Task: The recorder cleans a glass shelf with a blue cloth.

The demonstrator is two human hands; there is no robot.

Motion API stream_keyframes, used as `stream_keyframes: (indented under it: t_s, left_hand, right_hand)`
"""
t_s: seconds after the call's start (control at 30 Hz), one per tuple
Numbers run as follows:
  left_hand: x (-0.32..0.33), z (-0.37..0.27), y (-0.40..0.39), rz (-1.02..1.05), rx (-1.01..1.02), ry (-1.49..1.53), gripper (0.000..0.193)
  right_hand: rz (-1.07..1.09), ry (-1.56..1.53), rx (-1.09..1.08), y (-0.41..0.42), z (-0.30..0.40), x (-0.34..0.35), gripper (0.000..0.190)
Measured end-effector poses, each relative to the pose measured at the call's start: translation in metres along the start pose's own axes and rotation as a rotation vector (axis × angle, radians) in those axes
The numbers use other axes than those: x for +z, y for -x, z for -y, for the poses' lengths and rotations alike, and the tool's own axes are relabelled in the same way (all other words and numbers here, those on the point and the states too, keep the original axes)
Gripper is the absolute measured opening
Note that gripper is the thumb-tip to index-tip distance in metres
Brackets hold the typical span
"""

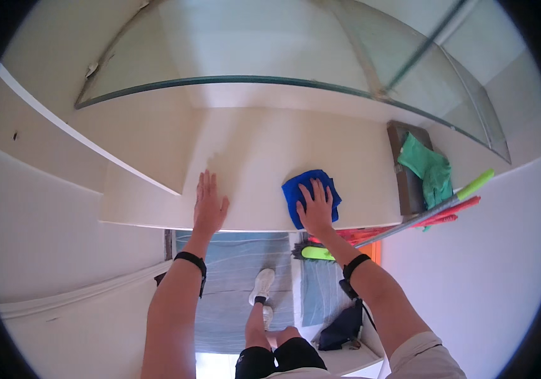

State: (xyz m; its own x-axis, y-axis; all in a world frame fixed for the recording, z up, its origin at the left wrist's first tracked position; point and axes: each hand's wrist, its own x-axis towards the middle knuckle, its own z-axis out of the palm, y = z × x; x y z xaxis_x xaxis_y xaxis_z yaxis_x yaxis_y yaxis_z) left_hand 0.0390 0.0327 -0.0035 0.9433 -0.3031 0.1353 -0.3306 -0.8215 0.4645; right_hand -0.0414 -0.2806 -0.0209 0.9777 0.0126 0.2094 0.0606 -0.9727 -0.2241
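Note:
My right hand [317,208] holds a folded blue cloth [294,192] down against a cream-coloured shelf board [256,156], its fingers spread across the top of the fabric. The cloth lies close to the board's front edge. To the left, my left hand [210,203] is at the same board with its palm down, holding nothing, the thumb apart from the fingers. A thin upright panel [133,175] ends just left of that hand. Shadows fall on the board ahead of the left hand.
A glass shelf [261,79] spans above the board. At the right end, a green cloth or glove [424,166] lies over a brown box [405,184]. A grey-handled broom [408,222] and red-handled items [445,217] lean at the front right corner. Below is a dark bag [341,327].

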Motion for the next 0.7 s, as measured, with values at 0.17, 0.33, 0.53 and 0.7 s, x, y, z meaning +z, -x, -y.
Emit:
stream_keyframes:
  t_s: [0.17, 0.33, 0.53, 0.7]
  left_hand:
    - [0.017, 0.012, -0.025, 0.009, 0.020, -0.028, 0.070]
    - [0.028, 0.002, -0.042, -0.006, 0.015, -0.083, 0.072]
    - [0.020, -0.002, -0.046, 0.063, 0.019, -0.159, 0.078]
    - [0.014, -0.002, -0.041, 0.166, -0.073, -0.116, 0.078]
  right_hand:
    - [-0.026, 0.070, 0.027, -0.038, -0.009, 0.009, 0.056]
    - [0.066, 0.124, 0.009, -0.075, -0.033, 0.004, 0.062]
    - [0.087, 0.118, 0.031, -0.119, -0.048, 0.009, 0.064]
    - [0.157, 0.087, 0.001, -0.162, -0.060, 0.009, 0.062]
